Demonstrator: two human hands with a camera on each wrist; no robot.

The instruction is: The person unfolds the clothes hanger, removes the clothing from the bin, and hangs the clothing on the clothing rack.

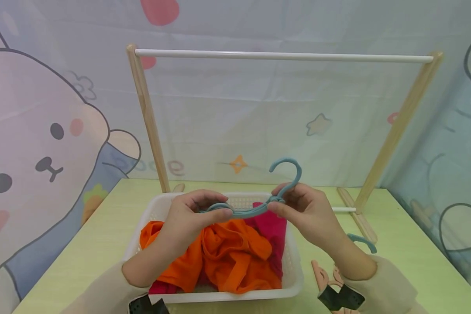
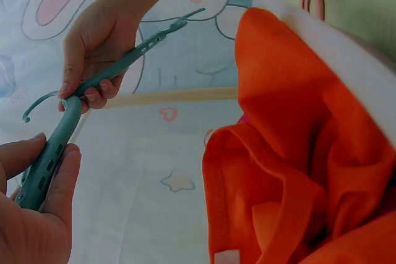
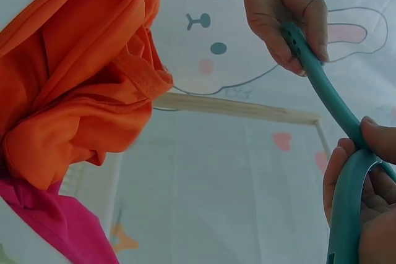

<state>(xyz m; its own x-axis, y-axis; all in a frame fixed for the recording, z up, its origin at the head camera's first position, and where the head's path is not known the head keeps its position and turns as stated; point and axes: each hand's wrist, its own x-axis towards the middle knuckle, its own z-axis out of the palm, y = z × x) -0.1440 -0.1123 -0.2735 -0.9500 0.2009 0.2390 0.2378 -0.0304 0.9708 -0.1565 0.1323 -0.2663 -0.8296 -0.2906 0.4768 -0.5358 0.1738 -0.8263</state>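
Note:
Both hands hold a teal clothes hanger above a white basket. My left hand pinches one arm of the hanger between thumb and fingers. Near the base of the upright hook, my right hand grips it. In the left wrist view the hanger runs from the left hand to the right hand. The right wrist view shows its far arm in the left fingers. Crumpled orange cloth and magenta cloth lie in the basket, below the hands.
Behind the basket stands a wooden rack with a white rail and slanted posts. Pink hangers and another teal hanger lie on the table at the right, partly hidden by the right forearm. A printed curtain hangs behind.

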